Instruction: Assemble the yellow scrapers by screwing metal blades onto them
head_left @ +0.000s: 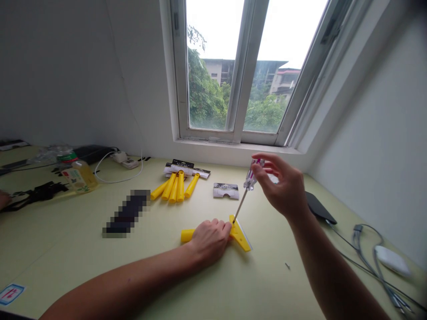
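My left hand (211, 240) is wrapped round the handle of a yellow scraper (242, 238), pressing it down on the table. The scraper's wide head points right, with a thin blade edge along its far side. My right hand (282, 182) grips the clear and purple handle of a screwdriver (240, 205). Its shaft slants down to the left, and the tip meets the scraper head near its upper end. A small screw (287, 266) lies on the table, right of the scraper. Whether another screw sits under the tip is too small to tell.
Several yellow handles (180, 186) lie by black-and-white cards at the back; another card (226, 191) lies nearer. A pixelated dark object (128, 213) and a drink bottle (78, 173) are left. Cables (363, 253), a white case (392, 261) and a dark flat device (319, 207) lie right.
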Demonstrator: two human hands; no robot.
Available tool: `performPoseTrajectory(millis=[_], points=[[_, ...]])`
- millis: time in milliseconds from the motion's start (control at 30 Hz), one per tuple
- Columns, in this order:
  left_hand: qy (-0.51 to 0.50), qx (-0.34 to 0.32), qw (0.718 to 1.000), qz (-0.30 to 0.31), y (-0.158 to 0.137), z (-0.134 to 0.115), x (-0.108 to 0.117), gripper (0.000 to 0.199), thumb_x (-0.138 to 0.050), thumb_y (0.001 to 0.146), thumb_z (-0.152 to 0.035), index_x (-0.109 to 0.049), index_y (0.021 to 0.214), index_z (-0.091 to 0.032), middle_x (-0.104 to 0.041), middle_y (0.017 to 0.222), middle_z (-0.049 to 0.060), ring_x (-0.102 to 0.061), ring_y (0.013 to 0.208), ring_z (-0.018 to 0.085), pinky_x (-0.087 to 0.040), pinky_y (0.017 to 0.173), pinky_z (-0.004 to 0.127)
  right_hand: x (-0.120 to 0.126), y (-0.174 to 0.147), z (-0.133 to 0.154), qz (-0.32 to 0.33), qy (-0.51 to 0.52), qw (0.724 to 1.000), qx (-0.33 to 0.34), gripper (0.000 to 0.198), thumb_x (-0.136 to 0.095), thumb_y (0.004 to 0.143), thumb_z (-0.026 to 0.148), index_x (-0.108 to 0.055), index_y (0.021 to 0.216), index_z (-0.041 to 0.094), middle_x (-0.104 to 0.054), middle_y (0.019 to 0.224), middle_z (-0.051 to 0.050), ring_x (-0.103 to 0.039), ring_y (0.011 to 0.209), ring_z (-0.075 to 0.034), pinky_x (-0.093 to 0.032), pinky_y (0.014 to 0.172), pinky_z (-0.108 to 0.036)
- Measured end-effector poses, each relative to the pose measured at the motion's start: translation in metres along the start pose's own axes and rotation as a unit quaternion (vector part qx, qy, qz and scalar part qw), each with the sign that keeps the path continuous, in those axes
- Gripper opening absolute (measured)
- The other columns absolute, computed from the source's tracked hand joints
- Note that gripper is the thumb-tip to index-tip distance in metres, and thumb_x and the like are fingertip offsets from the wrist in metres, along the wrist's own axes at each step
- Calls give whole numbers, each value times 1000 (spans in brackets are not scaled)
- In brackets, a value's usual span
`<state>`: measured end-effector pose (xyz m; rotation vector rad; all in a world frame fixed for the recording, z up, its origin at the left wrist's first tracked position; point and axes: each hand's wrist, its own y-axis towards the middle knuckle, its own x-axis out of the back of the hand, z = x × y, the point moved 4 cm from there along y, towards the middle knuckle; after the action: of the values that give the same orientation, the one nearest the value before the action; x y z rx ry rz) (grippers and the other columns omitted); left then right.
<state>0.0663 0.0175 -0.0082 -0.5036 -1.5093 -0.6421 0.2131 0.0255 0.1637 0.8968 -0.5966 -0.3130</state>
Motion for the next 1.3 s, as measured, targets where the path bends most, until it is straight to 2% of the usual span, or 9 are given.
performPoseTrajectory(millis=[100, 200, 300, 433, 633, 800, 1000, 1200, 1300], points=[[-2, 0, 1000, 0, 0, 0, 0, 26, -32, 95, -31, -51, 101, -15, -62, 93, 9, -59, 83, 22, -46, 68, 33, -5, -3, -1, 16, 109, 993, -40, 33, -65, 79, 31, -52, 108, 24, -68, 102, -5, -68, 81, -20, -59, 70, -37], [-5, 1, 1000, 1, 0, 0, 1, 25, -31, 96, -31, -51, 101, -16, -62, 93, 9, -59, 84, 22, -46, 69, 34, -11, -5, 3, 75, 207, 974, -47, 22, -55, 87, 30, -50, 107, 23, -62, 116, -8, -67, 89, -20, -59, 73, -38], [-6, 5, 1000, 9, 0, -1, 2, 27, -30, 96, -31, -51, 102, -16, -62, 94, 10, -59, 85, 22, -46, 70, 35, -8, -4, 5, 40, 130, 990, -22, 19, -52, 87, 32, -61, 101, 23, -54, 121, -9, -64, 93, -21, -60, 72, -37], [-4, 8, 1000, 12, 0, -1, 3, 27, -30, 95, -30, -52, 103, -15, -62, 94, 10, -59, 84, 22, -46, 70, 34, -3, -1, 2, -3, -13, 1000, 18, 30, -67, 77, 35, -67, 106, 27, -55, 103, -7, -61, 80, -17, -60, 65, -32], [-3, 3, 1000, 6, 0, -1, 3, 26, -31, 95, -29, -52, 102, -16, -62, 94, 10, -59, 84, 22, -46, 69, 34, -6, -3, 1, 53, 25, 998, 17, 33, -52, 88, 25, -59, 120, 27, -64, 103, -4, -63, 85, -17, -57, 79, -36], [-7, 10, 1000, 18, 0, -1, 2, 28, -31, 95, -31, -52, 105, -15, -61, 96, 11, -58, 87, 23, -46, 72, 35, -6, -3, 2, 15, 40, 999, -9, 28, -68, 76, 34, -67, 102, 26, -56, 107, -7, -61, 85, -19, -59, 64, -31], [-2, 0, 1000, -2, 0, 0, 2, 26, -31, 95, -29, -52, 102, -16, -62, 93, 9, -59, 82, 22, -46, 68, 34, -11, -3, -6, 71, 148, 986, -11, 31, -52, 88, 27, -59, 119, 28, -60, 109, -6, -61, 97, -20, -53, 87, -42], [-3, 4, 1000, 0, -1, 0, 3, 26, -31, 96, -30, -52, 101, -16, -62, 93, 9, -59, 84, 22, -45, 69, 33, -9, -3, -6, 50, 77, 996, 20, 31, -71, 74, 33, -66, 104, 28, -54, 113, -6, -60, 94, -21, -55, 79, -37], [0, -1, 1000, -6, -1, -1, 2, 26, -30, 96, -30, -51, 101, -16, -62, 93, 9, -59, 83, 22, -45, 68, 33, -11, -4, -3, 81, 138, 987, 23, 35, -60, 84, 29, -57, 119, 28, -59, 111, -6, -61, 95, -20, -52, 87, -40]])
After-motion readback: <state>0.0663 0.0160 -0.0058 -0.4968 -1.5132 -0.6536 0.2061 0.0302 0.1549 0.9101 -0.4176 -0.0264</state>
